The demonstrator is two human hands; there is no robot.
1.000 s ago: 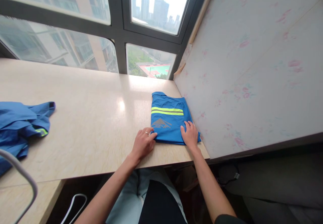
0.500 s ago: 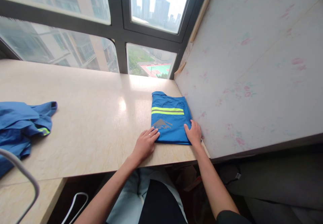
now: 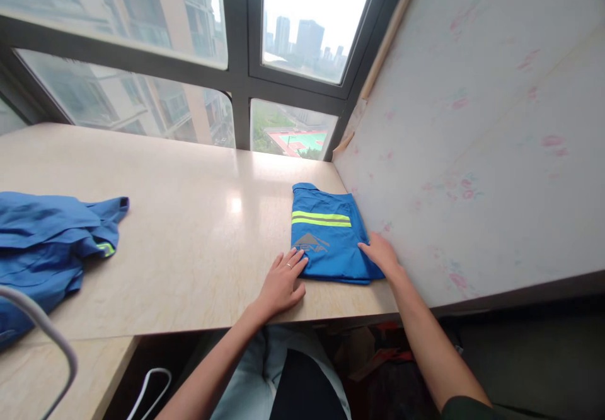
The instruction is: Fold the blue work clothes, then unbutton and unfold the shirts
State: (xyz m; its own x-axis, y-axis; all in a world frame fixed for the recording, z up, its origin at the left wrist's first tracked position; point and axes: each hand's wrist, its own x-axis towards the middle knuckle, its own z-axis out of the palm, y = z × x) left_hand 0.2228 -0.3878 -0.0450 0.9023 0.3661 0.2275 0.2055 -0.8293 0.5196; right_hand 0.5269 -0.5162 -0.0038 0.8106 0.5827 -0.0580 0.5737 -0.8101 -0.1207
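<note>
A folded blue work garment (image 3: 326, 262) lies on the stone-patterned sill close to the wall. It bears a yellow-and-grey reflective stripe and a grey mountain-shaped print. My left hand (image 3: 282, 283), a ring on one finger, rests open with its fingers laid over the garment's lower left corner. At the right edge, my right hand (image 3: 382, 255) has its thumb on top of the cloth and its fingers along the side next to the wall, gripping that edge. Those fingertips are partly hidden. A second blue garment (image 3: 51, 237), crumpled, lies at the far left.
The pale sill (image 3: 189, 237) runs along grey-framed windows (image 3: 241, 60). A floral-papered wall (image 3: 472, 155) bounds it on the right. A grey curved tube (image 3: 51, 332) stands at the lower left, near a white cable-like loop (image 3: 149, 385). The sill's front edge is before my legs.
My right hand has shifted outward along the garment's right edge, and its lower right corner now spreads farther right. My left hand stays at the lower left corner. The view has tilted slightly.
</note>
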